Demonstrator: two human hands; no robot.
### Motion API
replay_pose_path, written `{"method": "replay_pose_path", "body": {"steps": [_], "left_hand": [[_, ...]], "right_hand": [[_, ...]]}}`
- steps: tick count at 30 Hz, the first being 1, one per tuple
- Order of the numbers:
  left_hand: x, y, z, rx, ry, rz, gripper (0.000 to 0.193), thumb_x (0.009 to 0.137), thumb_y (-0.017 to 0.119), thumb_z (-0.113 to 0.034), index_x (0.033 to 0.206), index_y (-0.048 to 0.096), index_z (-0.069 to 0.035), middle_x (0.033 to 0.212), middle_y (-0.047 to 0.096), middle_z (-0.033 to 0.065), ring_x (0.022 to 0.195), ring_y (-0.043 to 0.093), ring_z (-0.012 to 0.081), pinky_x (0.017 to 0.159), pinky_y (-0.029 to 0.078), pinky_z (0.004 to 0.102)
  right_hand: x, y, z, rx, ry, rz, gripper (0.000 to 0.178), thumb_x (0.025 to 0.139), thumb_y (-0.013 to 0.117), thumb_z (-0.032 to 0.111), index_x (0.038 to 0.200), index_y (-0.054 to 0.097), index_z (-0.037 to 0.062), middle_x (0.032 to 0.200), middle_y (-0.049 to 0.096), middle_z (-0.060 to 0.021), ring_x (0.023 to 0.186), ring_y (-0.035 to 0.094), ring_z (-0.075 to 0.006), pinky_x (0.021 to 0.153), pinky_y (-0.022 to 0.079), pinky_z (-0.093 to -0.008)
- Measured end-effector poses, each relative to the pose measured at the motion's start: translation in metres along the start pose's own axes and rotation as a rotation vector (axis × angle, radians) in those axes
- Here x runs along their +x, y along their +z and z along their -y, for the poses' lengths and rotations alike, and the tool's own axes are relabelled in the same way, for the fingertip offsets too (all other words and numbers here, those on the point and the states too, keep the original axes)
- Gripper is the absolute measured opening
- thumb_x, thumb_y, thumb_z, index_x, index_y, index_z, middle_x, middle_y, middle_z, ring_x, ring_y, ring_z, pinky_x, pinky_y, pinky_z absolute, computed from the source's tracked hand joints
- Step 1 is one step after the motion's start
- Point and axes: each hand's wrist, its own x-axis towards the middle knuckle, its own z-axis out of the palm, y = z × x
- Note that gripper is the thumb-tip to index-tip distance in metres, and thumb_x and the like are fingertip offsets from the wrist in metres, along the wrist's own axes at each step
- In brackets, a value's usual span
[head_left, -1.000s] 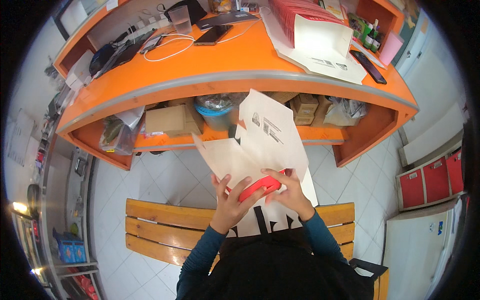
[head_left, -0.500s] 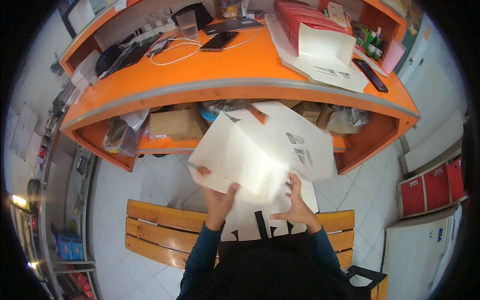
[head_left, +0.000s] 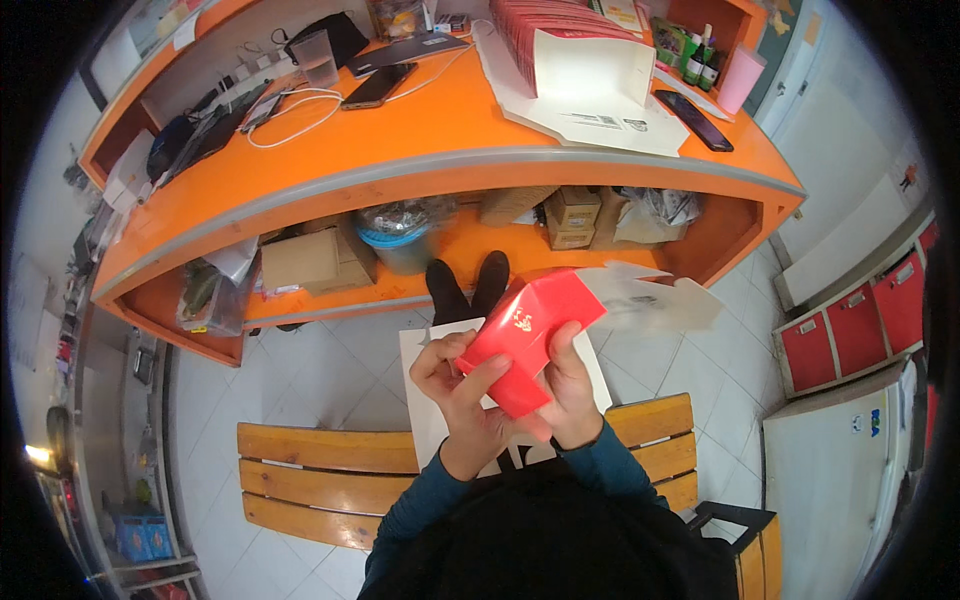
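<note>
A carton sheet (head_left: pixel 530 325), glossy red on its outer face and white inside, is held partly folded above my lap. A pale, blurred flap (head_left: pixel 660 305) extends from its far right side. My left hand (head_left: pixel 462 405) grips its near left edge, fingers bent over the red face. On the near right, my right hand (head_left: pixel 570 395) holds the sheet with the thumb on the red side; its other fingers are mostly hidden. Beneath both hands, another white carton sheet (head_left: pixel 595 385) lies flat on my lap.
On the orange table (head_left: pixel 420 125) ahead stands a row of red-and-white cartons (head_left: pixel 595 70) on white sheets, beside two phones, a cable and a clear cup (head_left: pixel 318 60). Boxes and a blue tub (head_left: pixel 400 250) fill the shelf below. A wooden bench (head_left: pixel 320 470) is under me.
The carton sheet has turned from its white inner face to its red outer face and is folded smaller. Both hands have come closer together. The view has shifted slightly right.
</note>
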Motion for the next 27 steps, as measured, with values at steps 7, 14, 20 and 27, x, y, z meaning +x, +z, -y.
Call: {"method": "replay_pose_path", "body": {"steps": [7,14,20,27], "left_hand": [[0.013,-0.026,-0.007,0.186,0.115,0.297,0.057,0.066,0.049,-0.063,0.087,0.066,-0.013,0.099,0.051,0.0074,0.104,0.041,0.0344,0.088,0.038,0.042],[0.006,-0.038,-0.004,0.388,0.257,0.323,0.055,0.066,0.049,-0.061,0.092,0.063,-0.016,0.101,0.048,0.0046,0.106,0.042,0.0355,0.092,0.036,0.0491],[0.012,-0.043,-0.004,0.329,0.268,0.356,0.052,0.067,0.051,-0.059,0.092,0.063,-0.016,0.102,0.048,0.0051,0.109,0.041,0.0354,0.093,0.036,0.0487],[0.003,-0.035,-0.007,0.266,0.182,0.325,0.05,0.069,0.053,-0.053,0.096,0.064,-0.013,0.111,0.047,0.0088,0.109,0.04,0.0356,0.093,0.035,0.0446]], "right_hand": [[-0.005,0.017,0.011,-0.302,-0.246,0.058,0.035,0.091,0.043,0.022,0.116,0.044,-0.0019,0.115,0.052,-0.0131,0.106,0.051,-0.0234,0.091,0.041,-0.0376],[-0.01,0.028,0.011,-0.205,-0.068,-0.049,0.04,0.091,0.04,0.024,0.121,0.037,-0.0031,0.121,0.046,-0.0164,0.111,0.047,-0.0262,0.093,0.039,-0.0395],[-0.01,0.014,0.002,-0.02,0.009,0.02,0.042,0.091,0.039,0.025,0.126,0.031,0.0022,0.126,0.042,-0.0155,0.114,0.044,-0.0277,0.094,0.039,-0.042],[-0.004,0.008,0.005,0.066,-0.014,0.035,0.042,0.092,0.037,0.03,0.124,0.034,0.0035,0.124,0.044,-0.0147,0.113,0.045,-0.0272,0.094,0.038,-0.0418]]}}
